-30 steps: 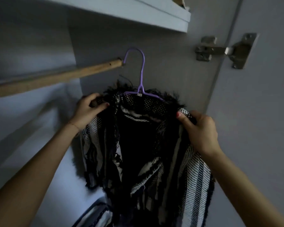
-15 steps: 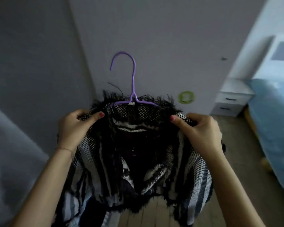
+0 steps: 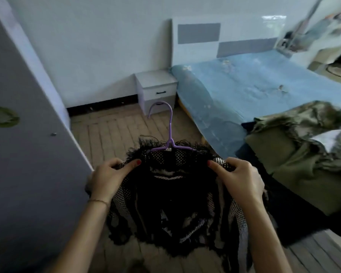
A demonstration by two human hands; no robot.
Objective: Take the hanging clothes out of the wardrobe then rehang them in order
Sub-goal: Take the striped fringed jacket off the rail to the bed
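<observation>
Both hands are closed on the shoulders of a black-and-white fringed garment (image 3: 171,196): the left hand (image 3: 108,178) pinches the left shoulder with thumb on top, and the right hand (image 3: 240,178) grips the right shoulder the same way. The garment sits on a purple hanger (image 3: 170,138), whose hook stands upright and free in the air above the wooden floor (image 3: 114,133), hooked on nothing. The garment is out of the wardrobe, held in front of the person between the wardrobe door (image 3: 28,154) on the left and the bed (image 3: 254,89) on the right. A heap of olive-green clothes (image 3: 295,154) lies on the near corner of the bed, which looks like the place where removed items are being gathered, so laying this one there seems the likely step. The chief risk is the hanger: only the cloth is gripped, so a tilt could let the loose knit slide off one arm of it and drop. The long fringe could catch on the hook or snag on the green heap, tangling the items and muddling their order. The hem hangs low and may drag on the floor.
</observation>
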